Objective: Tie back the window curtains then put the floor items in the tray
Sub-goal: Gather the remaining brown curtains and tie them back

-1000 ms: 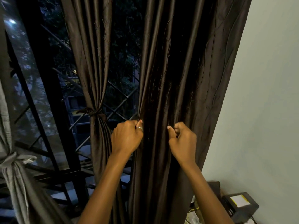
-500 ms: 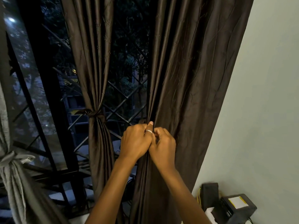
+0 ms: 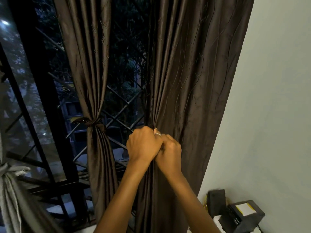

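Head view: left hand and right hand, touching, grip vertically hanging curtain

Light level: dim, cool-toned interior; night beyond the window glass.
Sources: one small bright point of light outside, upper left, haloed and soft.
Brightest area: plain wall at right, evenly lit, pale grey-green.
Brown curtain: faint sheen on fold ridges, pleats falling into near-black shadow.
Left hand and right hand, gripping it: warm-toned, evenly lit, fairly sharp.
Blur: grey curtain at lower left smeared; black boxes at lower right soft.
Distortion: wide-angle; wall edge and window frame lean outward toward the borders.
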Action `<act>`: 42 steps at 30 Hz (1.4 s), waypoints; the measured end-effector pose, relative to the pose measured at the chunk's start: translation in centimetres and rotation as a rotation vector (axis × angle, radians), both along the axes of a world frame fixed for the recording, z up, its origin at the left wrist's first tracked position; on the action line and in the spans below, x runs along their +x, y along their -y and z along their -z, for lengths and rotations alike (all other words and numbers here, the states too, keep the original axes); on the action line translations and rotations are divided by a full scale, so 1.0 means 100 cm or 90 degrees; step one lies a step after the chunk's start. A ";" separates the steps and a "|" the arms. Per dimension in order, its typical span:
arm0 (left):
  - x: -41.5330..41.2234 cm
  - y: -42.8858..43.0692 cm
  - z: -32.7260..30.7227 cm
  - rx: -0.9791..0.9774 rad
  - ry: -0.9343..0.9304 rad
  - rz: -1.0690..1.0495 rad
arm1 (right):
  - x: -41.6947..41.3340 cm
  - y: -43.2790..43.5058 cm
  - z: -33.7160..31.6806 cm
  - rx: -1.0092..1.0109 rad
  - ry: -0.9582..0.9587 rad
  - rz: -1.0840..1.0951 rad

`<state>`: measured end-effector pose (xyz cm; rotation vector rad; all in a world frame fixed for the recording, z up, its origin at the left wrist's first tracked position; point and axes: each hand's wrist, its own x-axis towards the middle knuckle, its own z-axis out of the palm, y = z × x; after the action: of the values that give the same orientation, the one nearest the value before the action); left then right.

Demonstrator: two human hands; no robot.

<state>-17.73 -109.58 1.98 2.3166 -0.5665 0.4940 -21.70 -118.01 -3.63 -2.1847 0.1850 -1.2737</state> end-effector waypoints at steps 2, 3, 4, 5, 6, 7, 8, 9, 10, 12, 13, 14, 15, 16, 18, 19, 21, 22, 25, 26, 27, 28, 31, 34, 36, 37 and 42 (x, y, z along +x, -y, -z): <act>0.002 -0.003 0.000 0.008 0.011 -0.006 | -0.004 0.010 -0.005 0.039 -0.029 -0.105; 0.004 -0.004 0.001 0.006 0.012 -0.003 | -0.007 0.017 -0.009 0.076 -0.063 -0.159; 0.006 -0.007 0.001 -0.002 0.012 0.009 | -0.010 0.027 -0.012 0.113 -0.089 -0.174; 0.008 -0.010 0.002 -0.011 0.011 0.024 | -0.013 0.039 -0.013 0.144 -0.089 -0.151; 0.009 -0.013 0.003 -0.020 0.012 0.036 | -0.017 0.053 -0.015 0.173 -0.068 -0.091; 0.011 -0.016 0.003 -0.027 0.014 0.047 | -0.020 0.068 -0.017 0.198 -0.028 -0.008; 0.012 -0.018 0.004 -0.034 0.016 0.056 | -0.023 0.083 -0.020 0.221 0.009 0.085; 0.013 -0.021 0.004 -0.040 0.016 0.063 | -0.026 0.098 -0.023 0.241 0.039 0.166; 0.015 -0.023 0.004 -0.044 0.017 0.070 | -0.028 0.111 -0.027 0.254 0.057 0.230; 0.020 -0.026 0.005 -0.048 0.016 0.088 | -0.029 0.135 -0.034 0.266 0.044 0.309; 0.023 -0.027 0.006 -0.051 0.016 0.099 | -0.030 0.145 -0.037 0.274 0.015 0.323; 0.026 -0.028 0.007 -0.055 0.016 0.109 | -0.030 0.153 -0.041 0.284 -0.016 0.317; 0.029 -0.029 0.008 -0.061 0.016 0.118 | -0.031 0.160 -0.043 0.296 -0.042 0.292; 0.033 -0.030 0.009 -0.066 0.017 0.121 | -0.032 0.165 -0.045 0.305 -0.067 0.252; 0.041 -0.033 0.010 -0.062 0.022 0.115 | -0.034 0.175 -0.046 0.291 -0.130 0.173; 0.045 -0.034 0.010 -0.057 0.024 0.107 | -0.037 0.179 -0.046 0.261 -0.163 0.162; 0.053 -0.037 0.009 -0.052 0.026 0.091 | -0.040 0.185 -0.046 0.214 -0.176 0.167; 0.057 -0.039 0.008 -0.053 0.027 0.085 | -0.042 0.188 -0.046 0.208 -0.167 0.168; 0.061 -0.040 0.007 -0.054 0.029 0.076 | -0.043 0.187 -0.043 0.183 -0.137 0.194; 0.061 -0.039 0.007 -0.051 0.031 0.074 | -0.043 0.184 -0.039 0.174 -0.128 0.210; 0.060 -0.038 0.008 -0.049 0.034 0.072 | -0.043 0.179 -0.035 0.171 -0.114 0.223; 0.058 -0.037 0.009 -0.049 0.037 0.070 | -0.044 0.172 -0.031 0.167 -0.097 0.232; 0.052 -0.034 0.012 -0.046 0.048 0.069 | -0.047 0.143 -0.018 0.120 -0.055 0.235; 0.042 -0.025 0.015 -0.035 0.053 0.086 | -0.047 0.113 -0.005 0.068 -0.041 0.206; 0.034 -0.017 0.016 -0.040 0.055 0.105 | -0.041 0.092 0.002 0.055 -0.064 0.177; 0.030 -0.014 0.017 -0.040 0.056 0.114 | -0.038 0.081 0.003 0.044 -0.078 0.164; 0.017 0.001 0.021 -0.047 0.057 0.135 | -0.025 0.040 -0.002 -0.011 -0.079 0.097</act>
<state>-16.06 -109.67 -0.07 2.1425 -0.8136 0.5102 -24.17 -121.96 -3.45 -2.3016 0.3981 -1.2246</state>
